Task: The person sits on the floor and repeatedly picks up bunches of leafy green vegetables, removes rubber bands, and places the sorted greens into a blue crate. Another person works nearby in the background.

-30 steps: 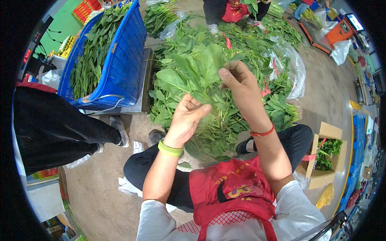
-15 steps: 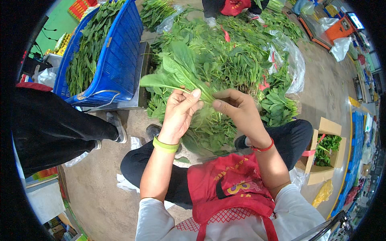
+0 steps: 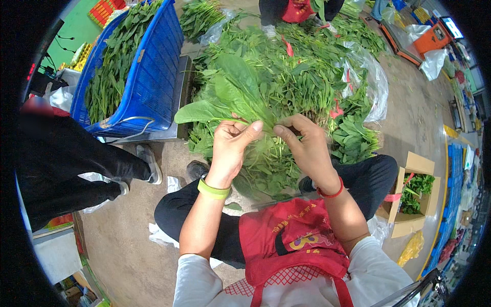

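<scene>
Between my two hands is a small bunch of leafy greens (image 3: 232, 92), its broad leaves fanned out toward the upper left. My left hand (image 3: 235, 143) pinches the stems between thumb and fingers. At the stem end, my right hand (image 3: 302, 140) has its thumb and forefinger pinched together; the stem tips reach into this pinch. Under and beyond both hands spreads a big pile of the same greens (image 3: 302, 82) on the floor, with several red ties (image 3: 336, 110) among the bundles.
A blue crate (image 3: 153, 77) full of greens stands on a metal platform (image 3: 179, 102) at the left. Beside it stands a person in black trousers (image 3: 76, 158). Another person (image 3: 296, 10) is beyond the pile. Clear plastic (image 3: 377, 92) and a cardboard box (image 3: 422, 163) of greens lie to the right.
Both hands have shifted slightly downward with the greens between them. The leaves have spread a little wider, and the right fingertips have drawn closer together at the stem end.
</scene>
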